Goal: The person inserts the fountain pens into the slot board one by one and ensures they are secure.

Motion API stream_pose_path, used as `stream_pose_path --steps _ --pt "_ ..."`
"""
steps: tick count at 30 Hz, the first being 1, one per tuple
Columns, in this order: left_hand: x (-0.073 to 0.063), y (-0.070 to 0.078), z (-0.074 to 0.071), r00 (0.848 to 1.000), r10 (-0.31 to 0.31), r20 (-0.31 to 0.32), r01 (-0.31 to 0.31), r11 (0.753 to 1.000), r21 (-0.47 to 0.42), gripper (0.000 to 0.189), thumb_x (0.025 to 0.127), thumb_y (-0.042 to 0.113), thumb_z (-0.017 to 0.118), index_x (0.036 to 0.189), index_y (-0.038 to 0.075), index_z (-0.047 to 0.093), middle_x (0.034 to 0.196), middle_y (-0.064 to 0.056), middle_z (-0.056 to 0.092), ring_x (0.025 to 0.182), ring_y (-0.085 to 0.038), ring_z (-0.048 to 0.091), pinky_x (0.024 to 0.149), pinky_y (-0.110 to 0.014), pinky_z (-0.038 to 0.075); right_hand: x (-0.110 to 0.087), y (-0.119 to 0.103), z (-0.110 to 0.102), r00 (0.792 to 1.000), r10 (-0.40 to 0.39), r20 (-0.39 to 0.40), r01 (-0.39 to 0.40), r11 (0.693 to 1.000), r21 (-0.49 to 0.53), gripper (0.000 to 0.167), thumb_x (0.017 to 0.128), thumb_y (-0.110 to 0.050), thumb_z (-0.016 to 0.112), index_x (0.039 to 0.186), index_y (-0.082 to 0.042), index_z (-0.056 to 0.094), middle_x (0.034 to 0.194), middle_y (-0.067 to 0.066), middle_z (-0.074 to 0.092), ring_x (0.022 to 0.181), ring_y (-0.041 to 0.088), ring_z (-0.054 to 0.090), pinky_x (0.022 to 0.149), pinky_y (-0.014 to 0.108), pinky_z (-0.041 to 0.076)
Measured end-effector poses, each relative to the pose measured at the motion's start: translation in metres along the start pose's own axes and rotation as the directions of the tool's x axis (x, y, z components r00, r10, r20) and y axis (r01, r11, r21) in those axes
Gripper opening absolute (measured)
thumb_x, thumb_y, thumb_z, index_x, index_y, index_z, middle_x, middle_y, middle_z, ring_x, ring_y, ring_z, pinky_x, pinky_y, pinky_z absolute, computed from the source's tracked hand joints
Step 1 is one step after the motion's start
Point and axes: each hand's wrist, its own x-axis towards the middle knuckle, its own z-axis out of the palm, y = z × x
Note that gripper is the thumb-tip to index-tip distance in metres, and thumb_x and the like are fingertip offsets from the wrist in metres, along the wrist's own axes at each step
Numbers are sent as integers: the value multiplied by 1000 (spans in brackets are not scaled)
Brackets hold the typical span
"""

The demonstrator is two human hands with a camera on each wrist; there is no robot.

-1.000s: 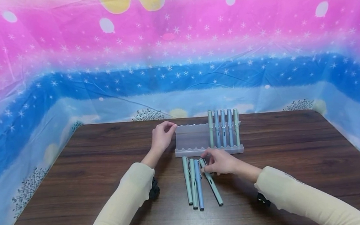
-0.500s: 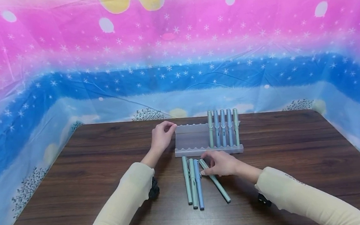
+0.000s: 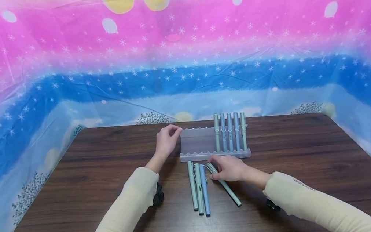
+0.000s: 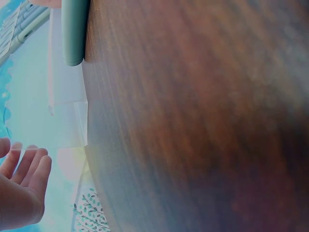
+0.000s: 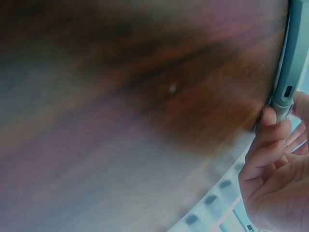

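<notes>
"Which pen is being handled?"

"The slanted green pen (image 3: 232, 193), lying on the table just in front of the rack (image 3: 197, 142). The right hand (image 3: 230, 167) pinches it near its capped end, thumb against fingers."

"And beside it?"

"To its left, three loose pens (image 3: 199, 188) side by side, two green and then a blue one, clips toward the rack. A small gap parts them from the slanted one."

"What's on the rack?"

"It's clear, with notched edges. Five standing pens (image 3: 230, 132) fill its right part: green, three blue, green, all caps up. The notches to their left hold nothing."

"The left hand (image 3: 166, 141)?"

"Thumb and fingers pinch the rack's upper left corner."

"I see pale sleeves (image 3: 121, 213) on both arms, and something dark at each wrist."

"Yes, over a dark wood table (image 3: 88, 183). Round it hangs a pink and blue cloth (image 3: 182, 75) with snowflakes."
</notes>
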Motion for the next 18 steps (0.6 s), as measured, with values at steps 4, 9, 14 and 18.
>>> stream_pose_path --steps 4,9,14,18 --pt "0 -1 0 1000 0 -2 0 1000 3 20 87 21 56 95 4 64 93 -8 63 86 -20 57 77 -34 44 0 2 -2 999 -36 -18 36 999 11 45 81 -25 64 118 -5 49 57 -7 47 46 7 41 43 24 34" --pt "1 0 0 1000 -4 -3 4 1000 7 19 87 20 57 94 4 64 93 -8 63 86 -20 57 77 -34 44 1 6 -6 996 -83 -40 86 992 89 45 84 -24 61 121 -4 46 59 -8 49 47 6 43 45 24 37" --pt "1 0 0 1000 3 -1 -3 1000 2 19 87 20 56 94 4 64 92 -8 63 85 -21 56 77 -34 44 3 8 -12 991 -98 -88 113 977 180 46 84 -23 60 123 -4 44 63 -8 52 52 7 48 48 26 42" --pt "1 0 0 1000 8 -2 -8 1000 11 19 87 20 57 94 4 64 91 -8 63 84 -21 57 76 -34 44 6 8 -16 986 -90 -142 119 971 209 47 83 -24 61 123 -4 43 64 -7 54 52 9 50 48 27 43"
